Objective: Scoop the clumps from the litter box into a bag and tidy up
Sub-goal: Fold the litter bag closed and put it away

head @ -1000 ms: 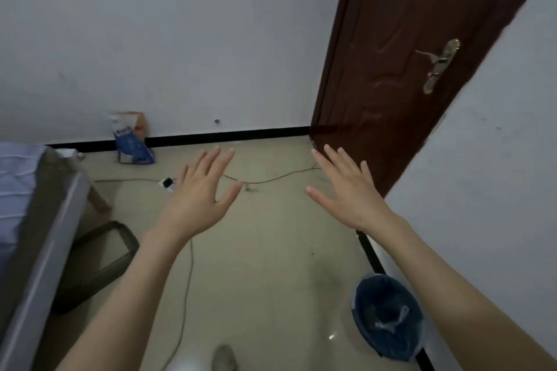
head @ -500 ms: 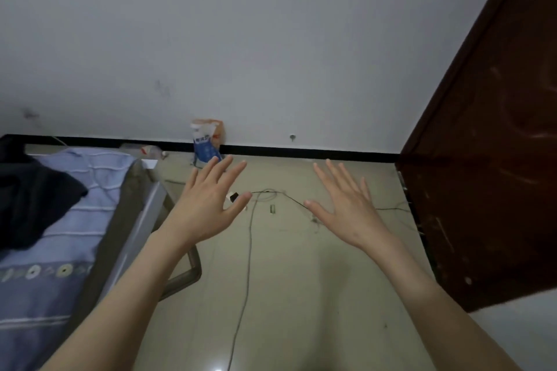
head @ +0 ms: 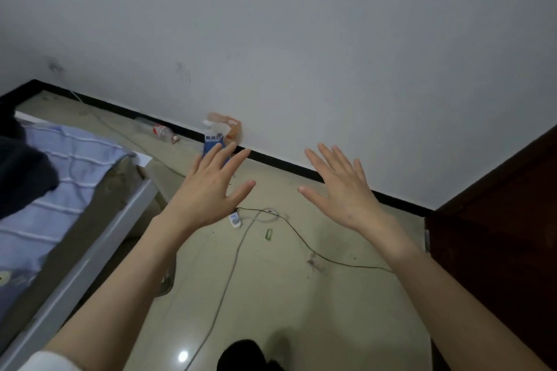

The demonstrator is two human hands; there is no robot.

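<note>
Both hands up, palms down, fingers straight and spread, nothing held: left hand (head: 211,187), right hand (head: 340,190). Same pose as a second ago, but the look has swung left. Gone from sight: the blue bin that sat low beside the right arm, and the dark tray near the bed, maybe the litter box. So no litter box, no scoop and no clumps in view now; task's things somewhere off to the right or behind, hard to say where. Looks like still hunting around, scooping not begun.

Near, under the arms: bare floor (head: 346,304) with a thin cable (head: 229,271) running up between the hands to a small white plug (head: 235,219). Left of the left hand: a bed (head: 75,178) with a striped blue sheet and something dark on it.

Farther, just past the left fingertips: a blue bag (head: 212,141) standing by the wall, an orange bag (head: 232,128) right behind it. Insides of both hidden. Maybe litter, can't tell. Left of those, well off from the hands: a clear bottle (head: 162,132) lying on its side, looks empty. Right of the right hand: a dark door (head: 497,220).
</note>
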